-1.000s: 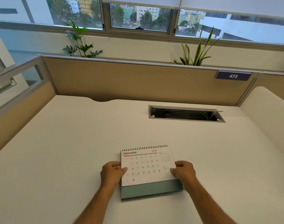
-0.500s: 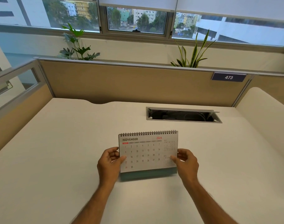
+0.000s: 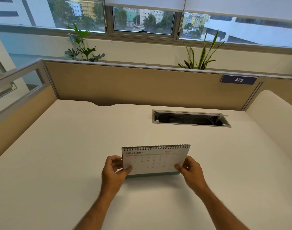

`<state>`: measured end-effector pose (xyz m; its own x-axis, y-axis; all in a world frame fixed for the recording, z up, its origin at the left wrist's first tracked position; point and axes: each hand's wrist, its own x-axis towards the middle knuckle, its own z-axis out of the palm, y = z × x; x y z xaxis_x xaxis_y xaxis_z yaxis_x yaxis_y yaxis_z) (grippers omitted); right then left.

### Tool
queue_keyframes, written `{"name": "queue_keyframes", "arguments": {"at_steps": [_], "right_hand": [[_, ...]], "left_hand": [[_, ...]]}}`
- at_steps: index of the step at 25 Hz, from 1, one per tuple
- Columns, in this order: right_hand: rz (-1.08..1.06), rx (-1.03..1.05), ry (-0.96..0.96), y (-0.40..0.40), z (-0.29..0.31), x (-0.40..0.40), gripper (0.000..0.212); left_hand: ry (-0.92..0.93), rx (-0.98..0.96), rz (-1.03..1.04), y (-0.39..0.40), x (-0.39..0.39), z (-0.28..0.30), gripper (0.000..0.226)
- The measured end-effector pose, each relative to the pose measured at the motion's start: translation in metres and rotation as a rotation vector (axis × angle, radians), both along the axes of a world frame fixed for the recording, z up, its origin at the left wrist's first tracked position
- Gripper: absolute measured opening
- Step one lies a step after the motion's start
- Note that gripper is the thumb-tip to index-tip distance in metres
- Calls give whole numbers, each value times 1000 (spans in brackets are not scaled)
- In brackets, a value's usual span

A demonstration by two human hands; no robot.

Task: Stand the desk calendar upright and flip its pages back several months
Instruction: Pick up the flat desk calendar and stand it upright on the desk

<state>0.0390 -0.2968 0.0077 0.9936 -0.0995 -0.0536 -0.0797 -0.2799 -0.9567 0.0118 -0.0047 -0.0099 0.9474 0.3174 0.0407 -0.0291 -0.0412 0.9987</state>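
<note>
Thin card and paper, bound by a dark wire coil along the top edge, make up the desk calendar (image 3: 154,159), which is held between the two hands on the white bench (image 3: 59,163), close in front of the person. It is gripped at both lower corners: the left hand (image 3: 113,173) is closed on the lower left edge with the thumb laid over the front page, and the right hand (image 3: 191,170) is pinched on the lower right edge in the same way. The November page faces the person, and a strip of teal base shows under it at the bench surface, between the two wrists. The calendar appears nearly upright; whether its base is fully spread and resting flat cannot be told.

The thing is judged to be light and easily tipped, so little force should be needed, but a steadying hold at the base is likely to be wanted while pages are turned. The card stand is probably stiff enough to be pressed on; the single pages are thin and flexible and could be creased or torn at the coil holes if pulled sideways. A page is best taken by its free bottom edge or a lower corner, near where the thumbs lie, and lifted up and over the coil. The smooth bench may let the base slide away from the hands.
</note>
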Motion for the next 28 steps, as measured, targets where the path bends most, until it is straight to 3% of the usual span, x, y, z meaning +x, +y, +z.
{"name": "queue_keyframes", "arguments": {"at_steps": [5,8,12,18,28], "right_hand": [[95,-73,47,0,-13,-2,35],[150,-156,103,-2,-17,-1,35],[220,-251,163,-4,-18,3,33],[181,-269,122,0,-18,5,37],[230,-320,89,30,8,54,35]], "left_hand": [[197,187,-118,7,-3,-18,38],[217,260,-188,8,-2,-25,37],[223,249,-289,9,2,-28,50],[190,220,-303,7,2,-26,28],[205,233,-228,26,38,-11,26]]}}
